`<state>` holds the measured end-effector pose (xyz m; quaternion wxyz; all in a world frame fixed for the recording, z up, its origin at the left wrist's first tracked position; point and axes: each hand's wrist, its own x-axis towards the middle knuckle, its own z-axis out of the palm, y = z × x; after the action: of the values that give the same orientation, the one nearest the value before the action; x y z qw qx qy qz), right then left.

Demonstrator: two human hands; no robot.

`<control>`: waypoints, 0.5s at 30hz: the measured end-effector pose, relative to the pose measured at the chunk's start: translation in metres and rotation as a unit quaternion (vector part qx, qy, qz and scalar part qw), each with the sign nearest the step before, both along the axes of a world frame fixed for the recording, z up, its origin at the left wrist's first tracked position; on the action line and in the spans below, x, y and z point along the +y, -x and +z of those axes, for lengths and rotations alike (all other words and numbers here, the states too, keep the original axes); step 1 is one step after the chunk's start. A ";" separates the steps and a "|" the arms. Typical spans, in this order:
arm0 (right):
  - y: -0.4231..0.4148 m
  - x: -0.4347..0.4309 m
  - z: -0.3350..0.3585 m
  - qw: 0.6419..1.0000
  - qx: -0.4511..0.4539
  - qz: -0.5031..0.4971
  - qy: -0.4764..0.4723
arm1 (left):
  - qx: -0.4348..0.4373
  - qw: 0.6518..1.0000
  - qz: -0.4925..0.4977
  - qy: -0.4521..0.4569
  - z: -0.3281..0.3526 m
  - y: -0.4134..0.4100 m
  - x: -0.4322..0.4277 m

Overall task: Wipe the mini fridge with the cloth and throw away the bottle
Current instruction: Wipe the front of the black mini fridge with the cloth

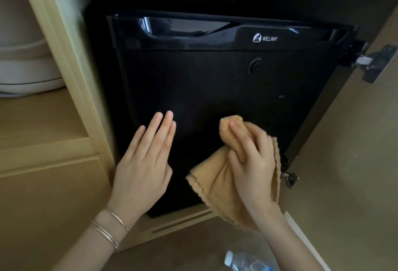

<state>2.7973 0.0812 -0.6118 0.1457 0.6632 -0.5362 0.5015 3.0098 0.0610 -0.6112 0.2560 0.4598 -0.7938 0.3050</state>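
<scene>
While the right hand (252, 163) presses a bunched tan cloth (215, 186) against the lower middle of the fridge (215, 81) door, wiping looks to be the step in hand. Its fingers curl round the cloth, the forefinger laid over the wad, and loose folds hang below the palm. The left hand (142, 169) is flat, fingers straight and together, at the lower left of the black door. It grasps nothing, and whether the palm touches the panel I cannot tell.

Closed and set inside a pale wooden cabinet (71, 81), the fridge fills the centre of the frame, with a glossy handle recess (189, 26) along its top and a round lock (255, 66) below the logo. A hinge (374, 63) shows at the upper right. At the bottom edge, right of centre, lies the bottle (243, 262): clear plastic, white cap, only partly in view, well apart from both hands.

Nothing on the dark surface shows which parts are wiped, so I would not judge how far the wiping has got. Next, I judge, the cloth wants sweeping across the panel and up to the handle strip with even pressure, the flat hand bracing the door so it does not swing open. Throwing the bottle away is not yet done; it will need one hand freed to reach down for it.
</scene>
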 end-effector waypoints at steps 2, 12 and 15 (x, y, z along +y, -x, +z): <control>-0.006 -0.010 0.012 1.000 -0.010 -0.010 0.026 | -0.006 1.000 0.001 0.003 0.000 -0.001 -0.001; -0.025 -0.009 0.010 0.996 0.074 -0.005 0.053 | -0.004 1.000 -0.005 0.001 -0.009 -0.006 0.000; -0.038 -0.027 0.041 0.992 0.047 -0.028 0.116 | 0.003 1.000 -0.006 -0.007 -0.010 -0.008 0.001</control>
<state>2.8354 0.0543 -0.5707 0.2608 0.6495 -0.4850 0.5243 3.0176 0.0619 -0.6214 0.2572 0.4582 -0.7974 0.2967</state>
